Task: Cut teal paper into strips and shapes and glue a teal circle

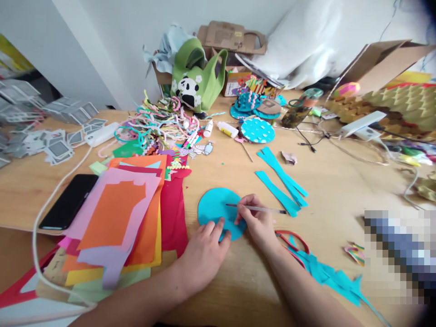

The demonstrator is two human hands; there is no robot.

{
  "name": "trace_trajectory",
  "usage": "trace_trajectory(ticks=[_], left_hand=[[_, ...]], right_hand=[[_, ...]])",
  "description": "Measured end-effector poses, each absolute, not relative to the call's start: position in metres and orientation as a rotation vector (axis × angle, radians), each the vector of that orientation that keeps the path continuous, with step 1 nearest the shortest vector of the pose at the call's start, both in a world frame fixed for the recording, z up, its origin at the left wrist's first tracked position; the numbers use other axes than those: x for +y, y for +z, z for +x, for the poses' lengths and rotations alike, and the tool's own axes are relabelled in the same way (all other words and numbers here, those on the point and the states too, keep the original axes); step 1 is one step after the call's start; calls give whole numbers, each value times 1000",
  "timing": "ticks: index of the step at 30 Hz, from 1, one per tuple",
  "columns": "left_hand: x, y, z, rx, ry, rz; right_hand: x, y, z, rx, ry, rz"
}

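A round blue disc (214,204) of felt or foam lies flat on the table in front of me. My left hand (209,243) rests on its lower edge, fingers spread and pressing lightly on the surface. In my right hand (256,220) a slim, clear pen (259,208) is pinched between thumb and fingers, almost level across the disc. One end of the pen is over the disc's middle; whether it touches cannot be told. Red-handled scissors (299,240) lie beside my right forearm, partly covered by blue scraps (335,279).
Coloured sheets (112,213) and a black phone (70,201) lie left. Blue strips (282,179) and a dotted blue disc (258,130) are beyond my right hand. Pipe cleaners (160,125), glue bottles (227,129) and a green panda bag (197,77) stand farther back. A white cable (44,206) crosses the left side.
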State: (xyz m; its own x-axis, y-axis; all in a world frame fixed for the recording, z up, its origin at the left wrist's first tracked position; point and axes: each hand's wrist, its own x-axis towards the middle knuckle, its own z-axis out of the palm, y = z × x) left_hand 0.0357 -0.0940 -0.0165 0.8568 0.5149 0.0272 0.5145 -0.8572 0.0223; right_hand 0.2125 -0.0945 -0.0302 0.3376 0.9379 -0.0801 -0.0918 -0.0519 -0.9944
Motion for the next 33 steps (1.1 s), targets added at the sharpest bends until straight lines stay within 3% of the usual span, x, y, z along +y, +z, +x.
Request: trace_trajectory(ticks=[14, 33], left_hand=[[-85, -14, 32, 828, 12, 2924], [-94, -8, 36, 958, -286, 2856]], right_hand=[[-99, -33, 205, -931, 1019, -1480], [-101, -48, 206, -1169, 855, -1569]])
